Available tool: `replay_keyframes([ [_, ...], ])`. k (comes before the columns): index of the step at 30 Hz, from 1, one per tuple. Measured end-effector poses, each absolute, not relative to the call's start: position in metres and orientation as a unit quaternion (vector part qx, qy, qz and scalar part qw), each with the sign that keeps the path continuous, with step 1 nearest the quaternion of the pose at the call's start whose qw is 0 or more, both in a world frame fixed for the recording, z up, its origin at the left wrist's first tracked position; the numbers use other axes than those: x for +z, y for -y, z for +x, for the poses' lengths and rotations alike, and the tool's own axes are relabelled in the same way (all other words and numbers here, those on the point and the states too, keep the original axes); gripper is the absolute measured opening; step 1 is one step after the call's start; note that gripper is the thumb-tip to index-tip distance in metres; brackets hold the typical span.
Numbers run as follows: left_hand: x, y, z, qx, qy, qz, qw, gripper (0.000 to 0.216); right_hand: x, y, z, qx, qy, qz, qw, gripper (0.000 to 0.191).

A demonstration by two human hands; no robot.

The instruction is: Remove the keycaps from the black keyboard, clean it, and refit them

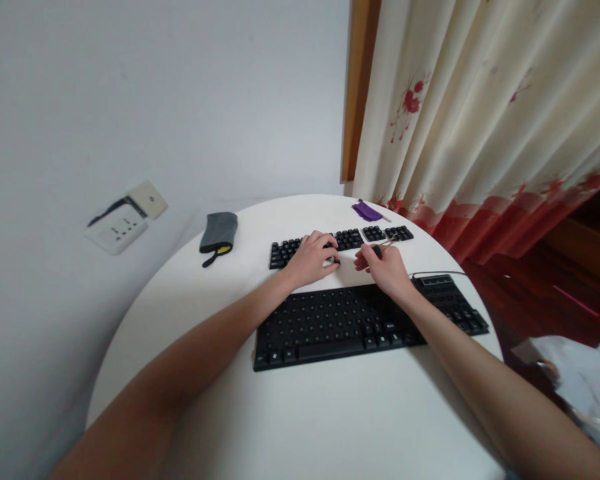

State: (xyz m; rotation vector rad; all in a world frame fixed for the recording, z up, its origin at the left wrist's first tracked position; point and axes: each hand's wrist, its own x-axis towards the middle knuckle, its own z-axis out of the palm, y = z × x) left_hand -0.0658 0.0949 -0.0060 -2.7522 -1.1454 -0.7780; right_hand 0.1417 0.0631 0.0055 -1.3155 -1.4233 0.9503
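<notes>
My left hand (pixel 311 259) is above the near edge of the row of loose black keycaps (pixel 285 252), fingers curled. Its thumb and index finger close on a small black keycap (pixel 337 262). My right hand (pixel 386 267) is closed round a wire keycap puller (pixel 391 241), whose thin wires stick out toward the far right. A black piece shows between its fingers. Below both hands lies a black keyboard (pixel 320 320). Most of its main section is bare of caps, while the bottom row and part of the number pad carry keys. My right forearm crosses over it.
On the round white table (pixel 180 313), a grey pouch (pixel 219 231) lies at the far left and a purple cloth item (pixel 367 211) at the back. Smaller groups of keycaps (pixel 399 233) sit at the far right. A wall socket (pixel 117 229) and curtain (pixel 460 133) flank the table.
</notes>
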Motion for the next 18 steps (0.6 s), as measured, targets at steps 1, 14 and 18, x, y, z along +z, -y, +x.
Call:
replay_keyframes([
  [1,-0.0068,-0.0952,-0.0661,-0.250,0.369,-0.895,0.029,0.006,0.0057,-0.0630,0.1417,0.389,0.582,-0.537,0.471,0.034],
  [14,-0.0073,-0.0955,-0.0672,-0.238,0.383,-0.892,0.029,0.010,0.0089,-0.0623,0.1426,0.393,0.582,-0.526,0.480,0.032],
  [18,-0.0060,-0.0942,-0.0666,-0.233,0.382,-0.894,0.035,0.012,0.0093,-0.0622,0.1423,0.396,0.581,-0.525,0.480,0.032],
])
